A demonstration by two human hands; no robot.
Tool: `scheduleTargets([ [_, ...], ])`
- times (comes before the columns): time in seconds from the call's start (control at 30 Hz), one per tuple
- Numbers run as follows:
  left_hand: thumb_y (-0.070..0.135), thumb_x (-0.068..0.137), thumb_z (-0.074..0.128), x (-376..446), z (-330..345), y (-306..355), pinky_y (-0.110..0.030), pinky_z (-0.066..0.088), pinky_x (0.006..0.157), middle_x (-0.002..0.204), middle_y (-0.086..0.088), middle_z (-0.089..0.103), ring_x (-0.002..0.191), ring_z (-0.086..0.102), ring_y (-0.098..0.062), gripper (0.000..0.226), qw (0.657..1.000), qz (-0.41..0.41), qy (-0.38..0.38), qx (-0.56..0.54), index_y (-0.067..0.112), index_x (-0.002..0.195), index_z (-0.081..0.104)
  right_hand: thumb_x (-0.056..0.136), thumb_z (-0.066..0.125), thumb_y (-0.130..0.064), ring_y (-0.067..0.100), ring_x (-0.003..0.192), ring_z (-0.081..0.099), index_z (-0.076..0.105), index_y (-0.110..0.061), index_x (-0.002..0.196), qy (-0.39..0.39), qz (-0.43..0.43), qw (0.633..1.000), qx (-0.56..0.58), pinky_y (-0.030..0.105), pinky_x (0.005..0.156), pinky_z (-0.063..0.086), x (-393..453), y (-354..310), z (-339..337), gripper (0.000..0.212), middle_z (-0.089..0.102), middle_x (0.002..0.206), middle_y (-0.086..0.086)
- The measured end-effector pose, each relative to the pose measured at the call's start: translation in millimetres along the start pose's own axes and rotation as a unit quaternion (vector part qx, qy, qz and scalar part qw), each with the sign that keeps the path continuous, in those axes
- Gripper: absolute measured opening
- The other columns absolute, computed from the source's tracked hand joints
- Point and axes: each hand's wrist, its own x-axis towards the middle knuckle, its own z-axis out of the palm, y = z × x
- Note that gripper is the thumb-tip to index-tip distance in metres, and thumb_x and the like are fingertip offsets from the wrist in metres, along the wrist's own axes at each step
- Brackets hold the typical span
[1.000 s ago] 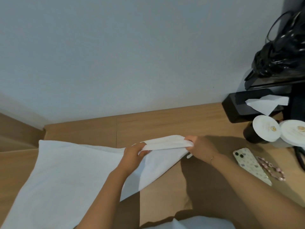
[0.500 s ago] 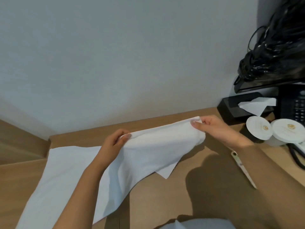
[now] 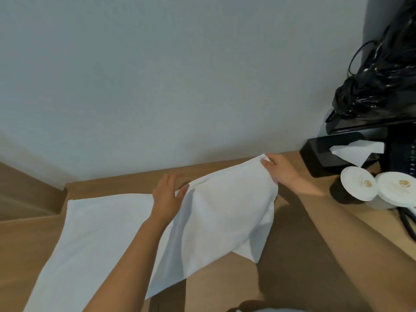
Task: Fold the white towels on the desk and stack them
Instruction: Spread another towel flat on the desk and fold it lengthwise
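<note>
Hands first: we hold a thin white cloth towel (image 3: 225, 217) by its far edge, lifted off the light wooden tabletop (image 3: 292, 278). Our left hand (image 3: 167, 197) grips that edge near the middle, thumb on the near face and fingers (image 3: 166, 181) curled behind the cloth. Our right hand (image 3: 281, 171) pinches the far right corner. The held towel hangs slack between them, its lower point drooping toward the tabletop. Under it, to the left, we see a larger flat white towel (image 3: 94, 239) spread on the tabletop. At the right stand a black tissue box (image 3: 324, 154) with a white tissue sticking out, two round white lids (image 3: 378, 186) and a crumpled black plastic bag (image 3: 380, 86).
</note>
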Motion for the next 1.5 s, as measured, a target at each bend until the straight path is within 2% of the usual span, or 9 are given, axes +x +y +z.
scheduleTargets([
  [0.13, 0.042, 0.099, 0.049, -37.3, 46.9, -11.5, -0.048, 0.023, 0.117, 0.155, -0.005, 0.035, 0.144, 0.03, -0.023, 0.056, 0.993, -0.101, -0.049, 0.019, 0.018, 0.148, 0.037, 0.105, 0.035, -0.029, 0.03, 0.128, 0.048, 0.038, -0.018, 0.146, -0.036, -0.004, 0.989, -0.141, 0.038, 0.103, 0.039, 17.6, 22.3, 27.2, 0.043, 0.049, 0.144, 0.009],
  [0.23, 0.047, 0.103, 0.033, -59.4, 73.6, -34.9, -0.049, 0.005, 0.12, 0.165, 0.001, 0.003, 0.152, 0.004, -0.019, 0.061, 0.969, -0.205, -0.136, 0.035, 0.027, 0.156, 0.012, 0.102, 0.042, -0.02, 0.03, 0.135, 0.038, 0.034, -0.009, 0.148, 0.031, -0.084, 0.97, -0.228, 0.04, 0.111, 0.032, 12.0, 25.3, 53.2, 0.048, 0.04, 0.149, 0.012],
  [0.5, 0.054, 0.102, 0.016, -51.1, 96.2, -76.8, -0.061, -0.008, 0.115, 0.157, 0.0, -0.035, 0.147, -0.026, -0.024, 0.065, 0.945, -0.214, -0.19, 0.159, 0.034, 0.148, -0.026, 0.093, 0.061, -0.014, 0.025, 0.138, 0.037, 0.055, -0.015, 0.133, 0.054, -0.177, 0.973, -0.137, 0.043, 0.116, 0.024, -102.2, 57.0, 125.4, 0.04, 0.041, 0.149, 0.007],
  [0.6, 0.054, 0.102, 0.016, -32.6, 92.0, -78.7, -0.061, -0.008, 0.115, 0.158, -0.002, -0.033, 0.147, -0.025, -0.025, 0.066, 0.943, -0.228, -0.184, 0.156, 0.033, 0.151, -0.022, 0.089, 0.065, -0.007, 0.022, 0.13, 0.042, 0.061, -0.013, 0.123, 0.083, -0.17, 0.977, -0.097, 0.042, 0.11, 0.036, -120.4, 75.3, 126.5, 0.035, 0.048, 0.141, 0.007],
  [0.73, 0.049, 0.104, 0.02, -44.1, 84.3, -62.8, -0.055, -0.005, 0.118, 0.164, -0.006, -0.016, 0.151, -0.013, -0.024, 0.062, 0.962, -0.21, -0.132, 0.115, 0.027, 0.157, -0.004, 0.086, 0.07, -0.027, 0.011, 0.084, 0.054, 0.051, -0.022, 0.104, 0.117, -0.027, 0.992, -0.039, 0.034, 0.071, 0.053, -134.3, 102.6, 118.8, 0.026, 0.051, 0.101, -0.007],
  [0.87, 0.046, 0.104, 0.022, -105.0, 87.2, -42.3, -0.047, -0.011, 0.118, 0.165, -0.002, -0.008, 0.151, -0.009, -0.02, 0.056, 0.975, -0.18, -0.103, 0.084, 0.031, 0.156, 0.009, 0.081, 0.074, -0.041, 0.017, 0.072, 0.056, 0.049, -0.011, 0.109, 0.061, 0.164, 0.981, 0.08, 0.029, 0.061, 0.045, -130.8, 123.7, 124.5, 0.048, 0.055, 0.082, 0.002],
  [1.03, 0.042, 0.106, 0.017, -133.8, 93.6, -43.5, -0.054, -0.01, 0.117, 0.164, 0.003, -0.01, 0.151, -0.01, -0.018, 0.051, 0.952, -0.238, -0.174, 0.087, 0.038, 0.155, 0.004, 0.088, 0.067, -0.041, 0.017, 0.069, 0.054, 0.057, -0.009, 0.077, -0.012, 0.124, 0.991, 0.039, 0.026, 0.054, 0.036, -116.8, 114.5, 139.1, 0.036, 0.058, 0.085, 0.009],
  [1.2, 0.044, 0.106, 0.017, -111.8, 87.8, -52.9, -0.065, -0.002, 0.114, 0.164, 0.006, -0.009, 0.151, -0.009, -0.022, 0.049, 0.947, -0.253, -0.181, 0.086, 0.043, 0.154, 0.008, 0.095, 0.06, -0.025, 0.012, 0.072, 0.06, 0.066, -0.005, 0.096, -0.143, 0.155, 0.963, 0.17, 0.013, 0.058, 0.047, -121.6, 105.6, 101.3, 0.022, 0.066, 0.085, 0.005],
  [1.5, 0.051, 0.103, 0.018, -107.8, 86.8, -65.9, -0.072, 0.0, 0.111, 0.162, 0.005, -0.021, 0.15, -0.017, -0.026, 0.056, 0.941, -0.23, -0.216, 0.122, 0.043, 0.153, -0.005, 0.093, 0.061, -0.036, 0.014, 0.082, 0.064, 0.069, -0.008, 0.1, -0.312, 0.175, 0.931, -0.073, 0.016, 0.067, 0.045, -135.4, 155.4, 25.5, 0.029, 0.07, 0.097, 0.004],
])
